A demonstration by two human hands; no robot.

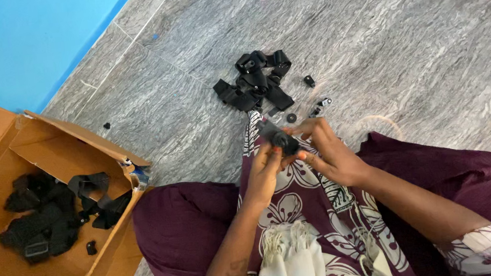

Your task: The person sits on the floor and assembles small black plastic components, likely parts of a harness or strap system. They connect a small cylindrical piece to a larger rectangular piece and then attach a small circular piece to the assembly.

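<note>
I sit on the floor with both hands raised over my lap. My left hand (263, 169) and my right hand (327, 150) both grip one small black strap piece with a round plastic part (279, 138) between the fingertips. Just beyond my hands a pile of black straps and buckles (255, 85) lies on the grey floor. Small loose black plastic parts (319, 106) are scattered right of the pile.
An open cardboard box (4, 267) stands at my left, holding several black straps (53, 216). A blue wall (22, 40) runs along the far left. My legs, in dark purple cloth (181, 224), spread to both sides, with a patterned scarf (304, 229) across my lap.
</note>
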